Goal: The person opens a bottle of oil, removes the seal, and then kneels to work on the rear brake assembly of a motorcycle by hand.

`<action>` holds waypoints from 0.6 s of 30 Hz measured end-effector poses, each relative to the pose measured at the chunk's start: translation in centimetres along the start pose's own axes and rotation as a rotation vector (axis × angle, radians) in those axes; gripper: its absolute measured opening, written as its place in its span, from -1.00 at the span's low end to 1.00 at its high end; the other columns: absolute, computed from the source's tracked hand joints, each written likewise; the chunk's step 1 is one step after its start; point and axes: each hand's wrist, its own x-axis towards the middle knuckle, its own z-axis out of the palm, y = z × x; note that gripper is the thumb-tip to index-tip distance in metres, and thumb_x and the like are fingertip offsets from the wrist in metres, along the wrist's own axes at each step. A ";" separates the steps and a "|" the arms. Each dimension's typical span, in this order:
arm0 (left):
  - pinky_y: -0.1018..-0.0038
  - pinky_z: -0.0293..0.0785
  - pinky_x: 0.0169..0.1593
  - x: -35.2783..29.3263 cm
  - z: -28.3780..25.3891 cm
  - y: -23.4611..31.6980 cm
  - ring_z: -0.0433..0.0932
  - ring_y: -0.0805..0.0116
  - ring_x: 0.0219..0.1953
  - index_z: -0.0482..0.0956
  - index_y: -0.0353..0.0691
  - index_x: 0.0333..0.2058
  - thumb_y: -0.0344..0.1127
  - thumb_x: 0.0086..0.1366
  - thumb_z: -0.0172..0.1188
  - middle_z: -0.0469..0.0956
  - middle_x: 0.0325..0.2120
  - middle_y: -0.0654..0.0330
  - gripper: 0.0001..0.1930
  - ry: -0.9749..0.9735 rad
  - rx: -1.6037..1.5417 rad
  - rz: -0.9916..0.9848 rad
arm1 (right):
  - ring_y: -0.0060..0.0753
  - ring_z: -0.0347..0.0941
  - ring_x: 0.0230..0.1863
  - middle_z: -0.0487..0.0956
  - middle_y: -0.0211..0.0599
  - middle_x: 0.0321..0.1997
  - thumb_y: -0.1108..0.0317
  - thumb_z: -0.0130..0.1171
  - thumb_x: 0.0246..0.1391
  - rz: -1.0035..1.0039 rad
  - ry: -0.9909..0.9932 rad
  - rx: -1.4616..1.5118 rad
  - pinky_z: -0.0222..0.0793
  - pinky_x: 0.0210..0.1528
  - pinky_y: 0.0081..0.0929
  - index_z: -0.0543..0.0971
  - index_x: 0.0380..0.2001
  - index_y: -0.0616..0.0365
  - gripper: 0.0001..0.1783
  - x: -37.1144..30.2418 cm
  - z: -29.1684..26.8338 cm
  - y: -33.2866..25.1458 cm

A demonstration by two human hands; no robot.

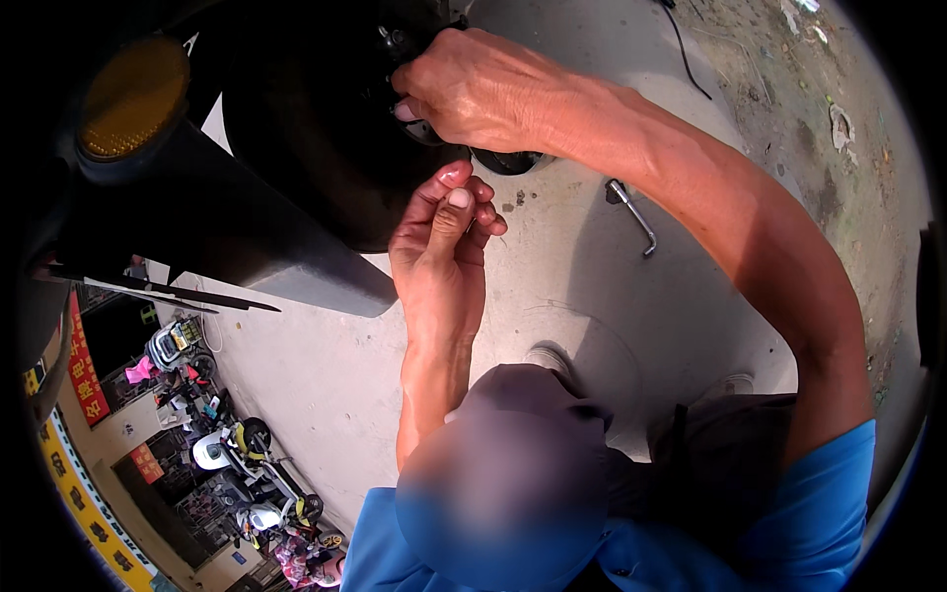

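Observation:
My right hand reaches in from the right, its fingers curled round a dark part beside the wheel. Shadow and the hand itself hide what it grips. Just below, my left hand is closed, palm up, thumb tip pressed to the index finger; anything pinched there is too small to make out. Both hands are by a dark tyre, largely lost in shadow. A black mudguard with a round amber reflector extends left of the tyre. Under my right wrist, a black rounded part shows on the ground.
An L-shaped metal wrench lies on the concrete, right of my hands. A thin black cable trails at the top right, near dirt and litter. Several parked scooters stand at the lower left before a shopfront. My shoes are below.

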 end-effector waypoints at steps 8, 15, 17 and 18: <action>0.48 0.60 -0.20 -0.2 -0.4 -0.3 0.54 0.44 -0.33 0.59 -0.39 0.01 -0.43 0.47 0.17 0.59 -0.28 0.12 -0.78 -0.039 -0.001 -0.005 | 0.12 0.63 -0.41 0.62 0.11 -0.52 0.22 0.22 0.23 0.013 -0.053 0.223 0.52 -0.35 -0.15 0.66 -0.55 0.33 -0.62 0.9 -0.6 1.4; 0.46 0.59 -0.20 -0.2 -0.1 -0.7 0.52 0.44 -0.34 0.59 -0.38 -0.01 -0.45 0.47 0.16 0.59 -0.30 0.13 -0.80 -0.030 -0.002 -0.040 | -0.15 0.53 -0.49 0.61 -0.04 -0.50 0.25 0.16 0.27 -0.241 0.173 -0.010 0.44 -0.43 -0.23 0.64 -0.51 0.30 -0.65 2.0 2.0 2.8; 0.46 0.59 -0.19 -0.2 -0.2 -0.7 0.52 0.44 -0.35 0.59 -0.38 -0.01 -0.45 0.47 0.16 0.59 -0.30 0.13 -0.81 -0.037 -0.005 -0.040 | -0.46 0.40 -0.66 0.59 -0.28 -0.55 0.15 0.06 0.39 -0.231 0.201 -0.083 0.39 -0.48 -0.38 0.64 -0.51 0.22 -0.55 2.6 2.3 3.0; 0.48 0.54 -0.19 -0.4 -0.6 -0.6 0.50 0.44 -0.32 0.59 -0.39 0.00 -0.43 0.47 0.15 0.58 -0.28 0.14 -0.79 -0.029 0.013 -0.038 | -0.37 0.47 -0.61 0.61 -0.22 -0.52 0.17 0.07 0.38 0.026 0.001 0.367 0.43 -0.45 -0.35 0.65 -0.49 0.24 -0.56 2.1 1.8 2.1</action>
